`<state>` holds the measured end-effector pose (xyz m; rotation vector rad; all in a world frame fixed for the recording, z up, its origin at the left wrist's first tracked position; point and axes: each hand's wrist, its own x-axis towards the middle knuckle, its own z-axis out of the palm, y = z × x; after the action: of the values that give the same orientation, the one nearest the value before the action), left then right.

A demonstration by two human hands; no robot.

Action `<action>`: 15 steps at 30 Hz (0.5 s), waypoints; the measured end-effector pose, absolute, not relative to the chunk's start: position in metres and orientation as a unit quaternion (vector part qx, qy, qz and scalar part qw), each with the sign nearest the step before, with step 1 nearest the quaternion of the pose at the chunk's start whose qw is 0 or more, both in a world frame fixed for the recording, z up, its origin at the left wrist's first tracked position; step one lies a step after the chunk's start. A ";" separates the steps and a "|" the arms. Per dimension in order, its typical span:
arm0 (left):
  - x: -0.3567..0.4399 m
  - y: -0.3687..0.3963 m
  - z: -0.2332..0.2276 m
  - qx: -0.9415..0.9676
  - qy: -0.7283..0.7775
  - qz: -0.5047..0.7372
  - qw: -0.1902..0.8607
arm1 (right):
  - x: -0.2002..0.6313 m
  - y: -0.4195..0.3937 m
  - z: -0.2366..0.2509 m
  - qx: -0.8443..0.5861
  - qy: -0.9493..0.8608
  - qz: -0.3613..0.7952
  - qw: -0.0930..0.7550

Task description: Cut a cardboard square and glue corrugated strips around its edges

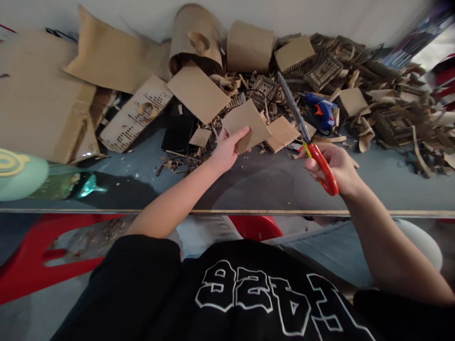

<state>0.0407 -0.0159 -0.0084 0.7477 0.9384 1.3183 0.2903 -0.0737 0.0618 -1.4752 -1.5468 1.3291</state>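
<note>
The left hand (225, 151), thumb closed on fingers, pinches a cardboard square (250, 118) above the counter (270, 192); the right hand (334, 166) curls around the red handles of scissors (296, 109), blades seemingly together, pointing toward 11 o'clock and apart from the square. No cut shows in the held piece, so trimming it appears not yet begun. Flat at 3 o'clock of the left hand lies a second square (282, 134); at 11, a larger panel (199, 92) and, beyond it, a tube (195, 42) with a hole, looking finished. A glue gun (322, 111) rests at 12 o'clock of the right hand. Past it, toward 1, sprawls a heap (394, 113) of cardboard strips and ridged pieces, apparently much cutting done; how much is left cannot be told.
</note>
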 end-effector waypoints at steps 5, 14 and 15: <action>0.042 -0.020 -0.005 0.342 0.368 0.562 0.657 | 0.291 -0.070 0.054 -0.526 -0.588 0.540 0.293; 0.032 -0.003 -0.008 0.291 0.375 0.586 0.657 | 0.288 -0.068 0.042 -0.476 -0.588 0.503 0.417; 0.031 -0.002 -0.007 0.287 0.371 0.583 0.663 | 0.288 -0.069 0.041 -0.475 -0.582 0.517 0.411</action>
<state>0.0305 -0.0020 -0.0072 0.6482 0.8396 1.3177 0.2881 -0.0688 0.0412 -1.1955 -1.4653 1.3009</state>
